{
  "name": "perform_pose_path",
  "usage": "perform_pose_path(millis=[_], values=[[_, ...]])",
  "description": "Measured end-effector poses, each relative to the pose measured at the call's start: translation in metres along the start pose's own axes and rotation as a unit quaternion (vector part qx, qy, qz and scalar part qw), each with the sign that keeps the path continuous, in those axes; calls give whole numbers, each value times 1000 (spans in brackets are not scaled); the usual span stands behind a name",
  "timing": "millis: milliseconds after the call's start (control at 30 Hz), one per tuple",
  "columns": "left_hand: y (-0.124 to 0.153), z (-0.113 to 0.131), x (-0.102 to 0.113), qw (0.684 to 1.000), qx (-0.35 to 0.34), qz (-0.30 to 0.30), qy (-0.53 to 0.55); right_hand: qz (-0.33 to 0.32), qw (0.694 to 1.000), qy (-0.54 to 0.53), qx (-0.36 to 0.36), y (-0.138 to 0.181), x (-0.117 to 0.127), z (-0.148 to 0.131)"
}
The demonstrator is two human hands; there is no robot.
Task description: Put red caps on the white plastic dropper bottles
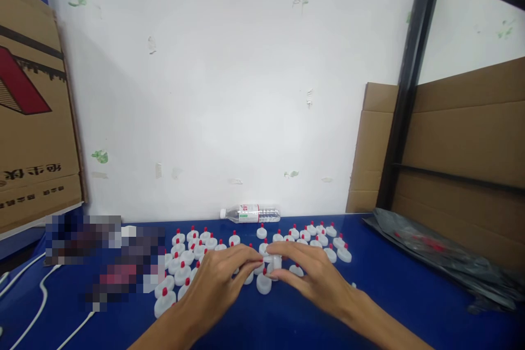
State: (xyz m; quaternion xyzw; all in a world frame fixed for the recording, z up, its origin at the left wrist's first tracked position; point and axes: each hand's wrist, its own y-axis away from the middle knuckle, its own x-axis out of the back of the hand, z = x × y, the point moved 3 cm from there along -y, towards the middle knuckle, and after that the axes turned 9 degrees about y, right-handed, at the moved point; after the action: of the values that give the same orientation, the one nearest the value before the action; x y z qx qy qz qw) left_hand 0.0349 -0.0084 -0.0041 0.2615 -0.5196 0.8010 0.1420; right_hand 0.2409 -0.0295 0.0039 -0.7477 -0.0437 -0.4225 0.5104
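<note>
My right hand (307,268) pinches a translucent white cap (276,266) turned on its side, thumb below and fingers above. The fingertips of my left hand (229,265) are closed on a small red tip (261,260) at the cap's left side. Whether the tip is fully seated on the nozzle cannot be made out. Around and behind my hands stand many similar white caps with red tips, such as one cap (263,284) just below my fingers and another cap (165,302) at the left. My hands and forearms hide some of them.
A clear plastic bottle (259,214) lies against the wall at the back of the blue table (394,306). Dark plastic bags (435,251) lie at the right. White cables (43,290) and blurred-out items are at the left, below a cardboard box (36,136).
</note>
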Motion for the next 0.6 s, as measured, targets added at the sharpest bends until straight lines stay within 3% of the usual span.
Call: perform_pose_path(millis=[233,600], values=[[-1,8,-6,994,20,-80,-65,64,996,50,39,1,1,-8],[-3,24,-5,994,81,-74,26,93,991,61,69,2,1,-16]])
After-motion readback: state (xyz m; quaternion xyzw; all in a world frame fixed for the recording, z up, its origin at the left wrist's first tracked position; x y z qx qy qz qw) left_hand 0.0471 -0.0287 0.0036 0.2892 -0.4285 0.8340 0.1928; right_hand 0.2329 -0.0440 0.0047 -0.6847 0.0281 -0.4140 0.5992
